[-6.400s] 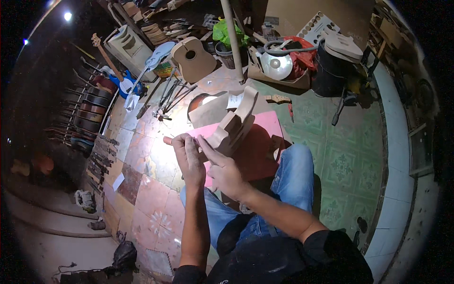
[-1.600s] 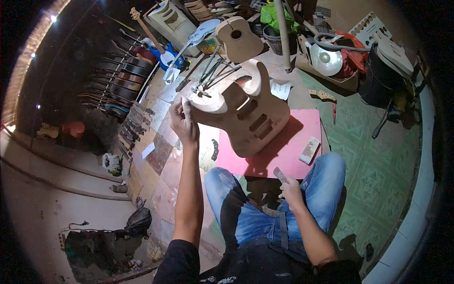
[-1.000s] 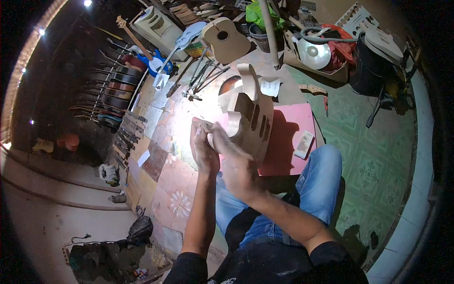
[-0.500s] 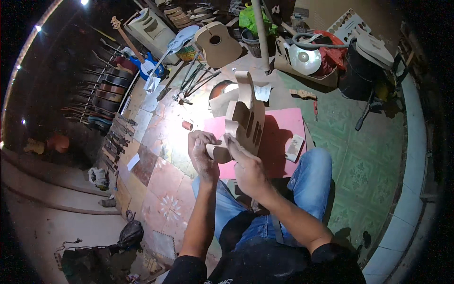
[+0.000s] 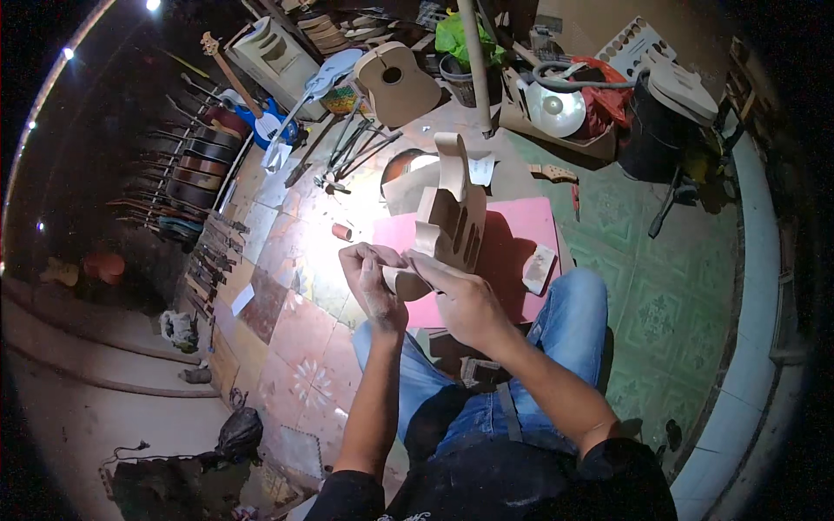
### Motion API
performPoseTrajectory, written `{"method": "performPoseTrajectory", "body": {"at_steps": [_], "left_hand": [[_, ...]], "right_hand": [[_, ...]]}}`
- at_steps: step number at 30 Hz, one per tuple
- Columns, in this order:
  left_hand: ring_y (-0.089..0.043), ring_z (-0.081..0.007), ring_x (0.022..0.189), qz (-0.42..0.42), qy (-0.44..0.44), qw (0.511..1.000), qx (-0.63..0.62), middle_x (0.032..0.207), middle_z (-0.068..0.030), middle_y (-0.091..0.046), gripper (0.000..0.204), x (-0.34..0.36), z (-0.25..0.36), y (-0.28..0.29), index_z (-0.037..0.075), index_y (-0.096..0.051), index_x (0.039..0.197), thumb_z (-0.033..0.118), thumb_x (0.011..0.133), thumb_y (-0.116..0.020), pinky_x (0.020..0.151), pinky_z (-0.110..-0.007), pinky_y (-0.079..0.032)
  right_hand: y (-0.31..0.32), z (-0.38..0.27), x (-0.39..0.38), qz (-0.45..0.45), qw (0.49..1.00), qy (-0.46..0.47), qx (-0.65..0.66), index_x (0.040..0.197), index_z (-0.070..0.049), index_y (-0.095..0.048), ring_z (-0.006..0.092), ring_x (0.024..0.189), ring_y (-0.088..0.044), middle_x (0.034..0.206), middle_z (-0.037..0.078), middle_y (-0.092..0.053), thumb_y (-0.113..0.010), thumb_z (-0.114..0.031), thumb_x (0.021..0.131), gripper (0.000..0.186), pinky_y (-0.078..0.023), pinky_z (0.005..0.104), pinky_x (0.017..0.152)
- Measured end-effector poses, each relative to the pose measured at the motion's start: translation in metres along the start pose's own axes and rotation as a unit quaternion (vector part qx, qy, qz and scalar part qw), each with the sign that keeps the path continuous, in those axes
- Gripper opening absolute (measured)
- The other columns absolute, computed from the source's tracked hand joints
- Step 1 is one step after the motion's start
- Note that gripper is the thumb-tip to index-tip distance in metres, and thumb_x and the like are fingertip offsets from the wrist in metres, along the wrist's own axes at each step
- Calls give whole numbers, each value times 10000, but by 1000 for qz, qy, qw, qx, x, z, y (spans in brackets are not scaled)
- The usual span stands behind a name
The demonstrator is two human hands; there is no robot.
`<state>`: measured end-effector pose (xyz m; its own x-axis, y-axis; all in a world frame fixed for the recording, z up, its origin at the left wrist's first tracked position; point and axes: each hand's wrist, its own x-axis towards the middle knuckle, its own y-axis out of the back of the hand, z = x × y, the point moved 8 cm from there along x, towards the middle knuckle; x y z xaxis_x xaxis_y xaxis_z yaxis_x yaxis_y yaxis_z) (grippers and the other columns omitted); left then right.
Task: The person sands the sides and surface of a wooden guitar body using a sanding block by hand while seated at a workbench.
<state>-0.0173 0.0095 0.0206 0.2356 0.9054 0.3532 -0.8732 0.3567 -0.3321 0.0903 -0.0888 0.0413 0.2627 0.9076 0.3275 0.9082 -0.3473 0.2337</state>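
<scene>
An unfinished, pale wooden electric guitar body (image 5: 452, 230) with cut-out slots stands tilted on edge in front of me, above a pink board (image 5: 521, 221). My left hand (image 5: 373, 282) is closed round its near, rounded end. Against the edge beside it, my right hand (image 5: 465, 304) has its fingers pressed together, pointing toward the left hand. What lies under the right fingertips is hidden. A whitish rectangular block (image 5: 539, 268) rests on the pink board near my right knee. To the left of the body, a small reddish-brown roll (image 5: 341, 232) lies on the tiles.
Clamps and metal rods (image 5: 352, 152) lie ahead on the floor, near an acoustic guitar body (image 5: 395, 82). A blue guitar (image 5: 269, 122) leans at the far left beside a row of racked guitars (image 5: 195, 174). A guitar headstock (image 5: 553, 173) and black bin (image 5: 651, 130) are on the right.
My right hand has slid down along the body's edge toward me, and its fingers are now lower and more bent. The left hand keeps its hold; the body has hardly moved.
</scene>
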Motion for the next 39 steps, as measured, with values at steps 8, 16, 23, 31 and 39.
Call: {"method": "performPoseTrajectory", "body": {"at_steps": [8,16,23,31,39], "left_hand": [[-450,-134,859,53,-69,987,133,959,-59,-421,392,-7,7,-1,34,-404,1054,415,974,-457,802,-290,-391],[-451,-119,690,30,-48,983,173,757,-23,-480,407,-13,18,-19,29,-487,914,418,998,-402,648,-271,-383],[-411,-95,674,6,-32,982,187,745,9,-448,359,-8,13,-22,58,-500,864,340,1023,-343,624,-250,-361],[-439,-111,708,12,-42,978,205,756,-14,-469,335,-14,14,-18,54,-493,842,301,1007,-339,678,-267,-383],[-496,-161,721,12,-38,981,191,757,-71,-516,408,-13,7,-16,31,-509,824,362,1002,-349,692,-310,-407]], "right_hand": [[8,-10,-5,-23,1000,8,14,1402,0,-498,349,1288,-536,1346,271,-556,-400,118,767,654,-421,373,1084],[14,-47,-17,45,997,31,-60,1380,-12,-516,406,1198,-574,1320,241,-579,-455,44,850,536,-480,399,1020],[14,-63,-15,34,984,55,-165,1381,-67,-524,386,1097,-628,1313,214,-586,-482,23,864,526,-553,428,894],[14,-56,-12,44,982,70,-167,1405,-46,-487,398,1099,-623,1313,244,-573,-488,16,863,545,-554,448,884],[16,-48,-13,54,987,41,-145,1404,-20,-486,406,1127,-611,1301,251,-583,-465,30,859,548,-526,437,943]]}}
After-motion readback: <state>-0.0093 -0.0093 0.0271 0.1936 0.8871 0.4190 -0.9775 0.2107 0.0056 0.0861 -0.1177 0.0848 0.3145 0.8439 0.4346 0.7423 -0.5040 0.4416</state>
